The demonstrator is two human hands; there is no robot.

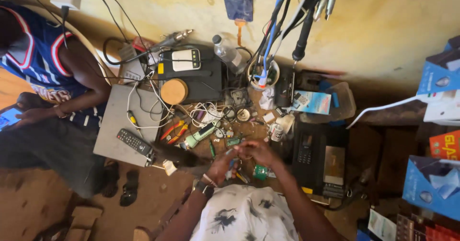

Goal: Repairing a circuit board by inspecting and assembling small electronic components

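Observation:
My left hand (222, 166) and my right hand (256, 151) meet over a cluttered wooden workbench (249, 126), fingertips together around a small thin tool or part (230, 151) that is too small to identify. A dark watch sits on my left wrist. Just below the hands lie a small green circuit board (259, 172) and several small tools. A green tester-like device (201, 133) and red-handled pliers (173, 130) lie to the upper left of my hands.
A grey closed laptop (120, 126) carries a remote control (134, 142). Behind stand a black station (191, 75), a cork disc (174, 91), a plastic bottle (229, 54) and hanging cables. A seated person (43, 78) is at the left. Blue boxes (433, 183) stack at the right.

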